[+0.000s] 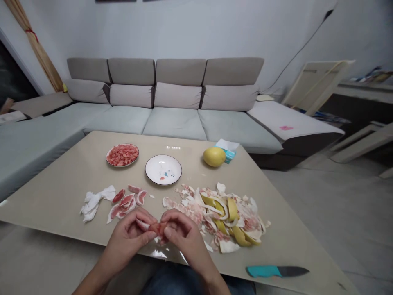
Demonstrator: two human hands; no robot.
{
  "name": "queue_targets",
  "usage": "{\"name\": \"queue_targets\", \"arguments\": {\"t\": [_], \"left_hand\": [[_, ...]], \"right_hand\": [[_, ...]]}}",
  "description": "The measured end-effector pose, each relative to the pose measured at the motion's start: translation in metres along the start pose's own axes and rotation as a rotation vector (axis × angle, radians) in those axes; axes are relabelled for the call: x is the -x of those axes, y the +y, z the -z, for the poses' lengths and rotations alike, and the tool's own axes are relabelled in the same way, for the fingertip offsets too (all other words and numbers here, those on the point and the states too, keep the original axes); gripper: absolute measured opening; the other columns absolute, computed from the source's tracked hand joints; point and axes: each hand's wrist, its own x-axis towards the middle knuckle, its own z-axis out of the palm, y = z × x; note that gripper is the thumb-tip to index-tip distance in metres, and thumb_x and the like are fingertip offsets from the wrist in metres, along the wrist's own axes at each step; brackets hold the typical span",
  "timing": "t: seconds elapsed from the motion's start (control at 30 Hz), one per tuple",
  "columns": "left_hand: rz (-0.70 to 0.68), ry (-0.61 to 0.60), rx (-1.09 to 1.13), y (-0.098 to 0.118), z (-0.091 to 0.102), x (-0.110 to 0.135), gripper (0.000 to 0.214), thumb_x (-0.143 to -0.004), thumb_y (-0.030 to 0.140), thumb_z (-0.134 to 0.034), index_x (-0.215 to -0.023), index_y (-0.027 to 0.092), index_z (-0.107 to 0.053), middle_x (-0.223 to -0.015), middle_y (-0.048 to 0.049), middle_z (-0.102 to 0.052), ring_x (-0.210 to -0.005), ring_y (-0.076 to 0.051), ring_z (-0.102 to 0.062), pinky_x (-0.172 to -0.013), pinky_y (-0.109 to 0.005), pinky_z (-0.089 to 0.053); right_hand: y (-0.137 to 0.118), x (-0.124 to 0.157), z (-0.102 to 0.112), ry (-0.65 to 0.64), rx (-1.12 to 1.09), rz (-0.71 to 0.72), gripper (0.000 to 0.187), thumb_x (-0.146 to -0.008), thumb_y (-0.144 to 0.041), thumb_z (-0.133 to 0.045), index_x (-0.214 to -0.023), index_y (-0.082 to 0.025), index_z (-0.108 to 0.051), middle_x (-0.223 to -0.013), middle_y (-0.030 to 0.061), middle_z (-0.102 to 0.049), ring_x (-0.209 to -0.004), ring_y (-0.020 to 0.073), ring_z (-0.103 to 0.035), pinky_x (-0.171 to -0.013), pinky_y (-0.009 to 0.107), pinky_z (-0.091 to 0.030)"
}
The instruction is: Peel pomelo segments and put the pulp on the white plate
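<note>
Over the table's near edge, my left hand [132, 231] and my right hand [181, 231] both pinch one pomelo segment [157, 228] between them. The segment shows red flesh with pale membrane, and the fingers partly hide it. Just beyond my left hand lie several red pomelo segments [125, 201] with whitish skin. Beside my right hand spreads a heap of yellow peel, white pith and membrane scraps [227, 217]. A white plate [162, 162] with a small printed picture stands past both hands. Farther back, another plate holds a pile of red pomelo pulp [123, 155].
A crumpled white tissue [95, 203] lies left of the segments. One whole yellow pomelo [214, 157] rests against a blue tissue pack [229, 151] at the back right. The turquoise-handled knife [276, 271] lies near the front right edge. A grey sofa [178, 121] borders the table behind.
</note>
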Motion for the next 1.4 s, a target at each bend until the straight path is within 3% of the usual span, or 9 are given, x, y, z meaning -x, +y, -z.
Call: {"name": "queue_targets", "arguments": {"t": [0.17, 0.33, 0.5, 0.77, 1.0, 1.13, 1.23, 1.3, 1.4], "left_hand": [[-0.009, 0.003, -0.102, 0.0, -0.001, 0.002, 0.009, -0.074, 0.016, -0.076, -0.077, 0.022, -0.071, -0.088, -0.0054, -0.068, -0.092, -0.021, -0.062, -0.081, -0.028, -0.048], [-0.006, 0.004, 0.0, 0.001, 0.001, -0.002, 0.012, -0.071, 0.018, -0.078, -0.073, 0.021, -0.067, -0.083, -0.0041, -0.067, -0.086, -0.021, -0.064, -0.078, -0.029, -0.049], [0.053, -0.035, 0.138, 0.0, 0.002, -0.004, 0.015, -0.07, 0.022, -0.08, -0.073, 0.019, -0.065, -0.083, -0.0034, -0.066, -0.084, -0.019, -0.063, -0.078, -0.028, -0.049], [0.103, 0.044, 0.268, 0.001, -0.005, 0.001, 0.023, -0.066, 0.026, -0.083, -0.071, 0.017, -0.063, -0.082, -0.0032, -0.064, -0.079, -0.017, -0.06, -0.072, -0.026, -0.048], [0.181, -0.03, 0.399, -0.001, -0.001, 0.004, 0.024, -0.068, 0.025, -0.082, -0.077, 0.019, -0.061, -0.088, -0.0021, -0.062, -0.079, -0.016, -0.059, -0.071, -0.026, -0.049], [0.056, -0.044, 0.301, -0.005, 0.006, 0.004, 0.019, -0.072, 0.022, -0.079, -0.078, 0.019, -0.061, -0.088, -0.0022, -0.062, -0.084, -0.016, -0.059, -0.076, -0.026, -0.049], [-0.063, -0.057, 0.166, -0.005, 0.01, 0.004, 0.015, -0.074, 0.015, -0.077, -0.078, 0.019, -0.063, -0.089, -0.0019, -0.064, -0.087, -0.015, -0.06, -0.081, -0.025, -0.048], [-0.092, -0.072, 0.111, -0.003, 0.01, 0.005, 0.014, -0.075, 0.013, -0.075, -0.079, 0.02, -0.064, -0.09, -0.0021, -0.064, -0.088, -0.015, -0.06, -0.08, -0.024, -0.049], [-0.084, -0.086, 0.086, 0.0, 0.009, 0.007, 0.013, -0.076, 0.012, -0.074, -0.079, 0.021, -0.064, -0.091, -0.0027, -0.063, -0.089, -0.015, -0.061, -0.079, -0.025, -0.05]], "right_hand": [[-0.003, 0.002, 0.0, 0.121, 0.238, 0.042, 0.017, -0.073, -0.032, -0.078, -0.086, -0.022, -0.072, -0.088, 0.003, -0.064, -0.069, 0.013, -0.06, -0.053, 0.019, -0.05], [0.002, -0.001, 0.009, 0.032, -0.005, -0.11, 0.019, -0.076, -0.033, -0.077, -0.089, -0.02, -0.074, -0.077, 0.0028, -0.072, -0.066, 0.0132, -0.066, -0.062, 0.023, -0.055], [0.007, -0.003, 0.011, 0.028, -0.156, -0.095, 0.018, -0.074, -0.03, -0.08, -0.089, -0.02, -0.076, -0.079, 0.0023, -0.074, -0.065, 0.0111, -0.068, -0.063, 0.019, -0.056], [0.017, -0.007, 0.006, -0.001, -0.397, -0.095, 0.02, -0.068, -0.026, -0.085, -0.083, -0.017, -0.076, -0.079, 0.0027, -0.074, -0.061, 0.0076, -0.067, -0.058, 0.013, -0.053], [0.029, -0.007, 0.003, -0.01, -0.552, -0.185, 0.023, -0.063, -0.024, -0.089, -0.08, -0.016, -0.075, -0.074, 0.0022, -0.074, -0.054, 0.0054, -0.065, -0.053, 0.01, -0.051], [0.027, -0.006, -0.001, 0.034, -0.498, -0.095, 0.02, -0.066, -0.024, -0.087, -0.081, -0.017, -0.075, -0.083, 0.0037, -0.075, -0.061, 0.0073, -0.067, -0.058, 0.013, -0.054], [0.022, -0.004, -0.002, -0.012, -0.401, -0.039, 0.031, -0.068, -0.027, -0.086, -0.095, -0.018, -0.073, -0.095, 0.0052, -0.074, -0.069, 0.0104, -0.068, -0.063, 0.018, -0.056], [0.019, -0.003, 0.0, -0.06, -0.36, -0.051, 0.035, -0.069, -0.027, -0.085, -0.101, -0.019, -0.072, -0.09, 0.0042, -0.074, -0.068, 0.01, -0.067, -0.063, 0.019, -0.055], [0.018, -0.003, 0.002, -0.07, -0.335, -0.077, 0.025, -0.073, -0.025, -0.082, -0.095, -0.018, -0.073, -0.075, 0.0008, -0.072, -0.063, 0.0078, -0.065, -0.062, 0.016, -0.053]]}}
